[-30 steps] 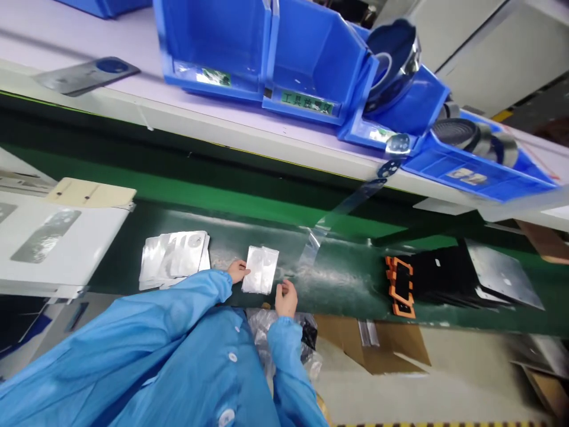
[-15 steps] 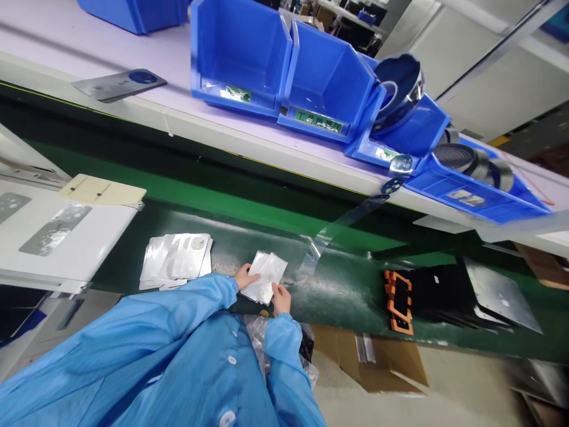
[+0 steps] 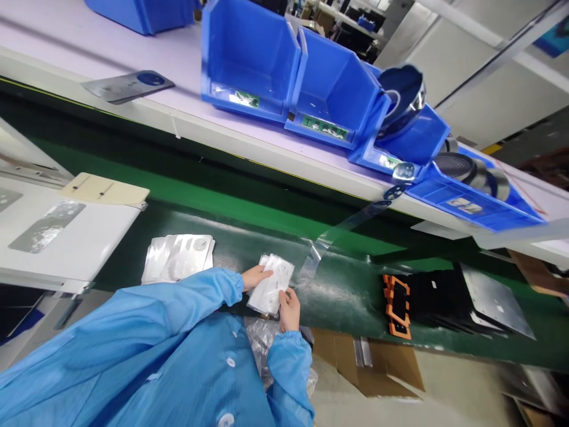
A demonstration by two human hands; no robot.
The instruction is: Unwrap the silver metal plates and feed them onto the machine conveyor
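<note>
A small stack of silvery phone-shaped sheets [image 3: 272, 284] is held between my two hands, low over the green work surface. My left hand [image 3: 256, 277] grips its left edge, thumb on top. My right hand [image 3: 289, 307] pinches the lower right edge; the fingertips underneath are hidden. To the left lies a fanned pile of similar silvery sheets [image 3: 178, 256] with a round camera-shaped patch on the top one. My left sleeve partly covers that pile.
Blue bins [image 3: 251, 62] line the shelf above, some holding rolls of tape [image 3: 400, 98]. Clear film strips [image 3: 347, 228] hang from the shelf edge. Orange-framed pieces [image 3: 397, 305] and black sheets [image 3: 433, 293] lie right. A white machine [image 3: 102, 231] stands left; a cardboard box [image 3: 377, 365] is below.
My hands and the held stack have shifted slightly right. The sheets in it are fanned differently, and my right hand has turned more upright. The view has moved a little.
</note>
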